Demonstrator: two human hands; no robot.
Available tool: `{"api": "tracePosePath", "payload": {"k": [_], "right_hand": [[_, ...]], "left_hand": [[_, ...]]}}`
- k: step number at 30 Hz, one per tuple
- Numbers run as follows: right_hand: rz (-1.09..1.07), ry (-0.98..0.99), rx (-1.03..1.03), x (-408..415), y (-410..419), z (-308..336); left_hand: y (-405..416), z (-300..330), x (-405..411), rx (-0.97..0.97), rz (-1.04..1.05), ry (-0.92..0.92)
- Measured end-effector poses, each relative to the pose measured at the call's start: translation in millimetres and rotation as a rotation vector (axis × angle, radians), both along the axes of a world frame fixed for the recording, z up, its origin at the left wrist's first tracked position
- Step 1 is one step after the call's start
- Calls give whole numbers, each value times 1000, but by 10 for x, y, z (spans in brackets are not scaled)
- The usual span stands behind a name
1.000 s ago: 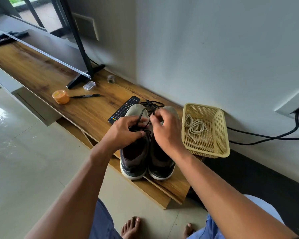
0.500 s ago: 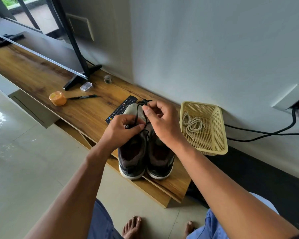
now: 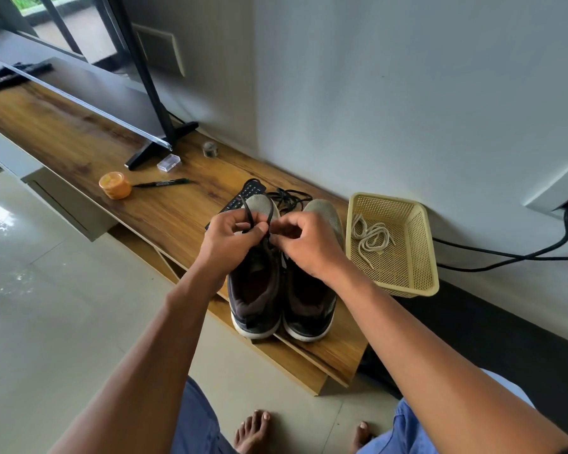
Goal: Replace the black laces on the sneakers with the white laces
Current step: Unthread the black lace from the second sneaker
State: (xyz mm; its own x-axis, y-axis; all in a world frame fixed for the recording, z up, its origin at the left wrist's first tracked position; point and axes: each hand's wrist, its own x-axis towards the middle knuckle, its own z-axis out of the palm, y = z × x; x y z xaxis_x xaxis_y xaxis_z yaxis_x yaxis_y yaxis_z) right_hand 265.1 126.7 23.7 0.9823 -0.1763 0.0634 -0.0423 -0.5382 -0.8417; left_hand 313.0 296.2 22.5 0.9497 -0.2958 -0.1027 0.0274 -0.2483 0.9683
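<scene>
Head view: unlacing the left sneaker point(image 3: 254, 283)
Both hands, left hand point(image 3: 232, 239) and right hand point(image 3: 305, 245), pinching thin, floppy black lace point(image 3: 250, 218); best gripped close to eyelets.

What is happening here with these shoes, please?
A person is unlacing a pair of dark sneakers with grey toes on a long wooden shelf. The left hand and right hand pinch the thin black lace over the left shoe. The white laces wait in the yellow plastic basket.

bare wooden shelf top point(image 3: 79, 132) is left open leftwards up to the orange round tub point(image 3: 115, 185); rightward passage is blocked by the yellow perforated plastic basket point(image 3: 420, 253).
</scene>
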Motion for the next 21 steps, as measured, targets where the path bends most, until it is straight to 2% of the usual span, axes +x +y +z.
{"api": "tracePosePath", "payload": {"k": [3, 6, 10, 12, 16, 18, 21], "right_hand": [[31, 49, -33, -14, 28, 21], [-34, 7, -84, -24, 42, 24], [-113, -66, -167, -56, 44, 26], [-168, -149, -108, -45, 39, 71], [-392, -449, 186, 78, -189, 496], [-415, -502, 248, 128, -360, 688], [-389, -385, 175, 164, -438, 581]], "left_hand": [[-8, 15, -16, -6, -12, -19], [7, 52, -21, -3, -119, -16], [-3, 45, -17, 207, -252, -125], [12, 16, 2, 291, -256, -132], [35, -8, -3, 484, -265, -112], [20, -12, -3, 452, -257, -99], [8, 8, 6, 303, -177, -87]]}}
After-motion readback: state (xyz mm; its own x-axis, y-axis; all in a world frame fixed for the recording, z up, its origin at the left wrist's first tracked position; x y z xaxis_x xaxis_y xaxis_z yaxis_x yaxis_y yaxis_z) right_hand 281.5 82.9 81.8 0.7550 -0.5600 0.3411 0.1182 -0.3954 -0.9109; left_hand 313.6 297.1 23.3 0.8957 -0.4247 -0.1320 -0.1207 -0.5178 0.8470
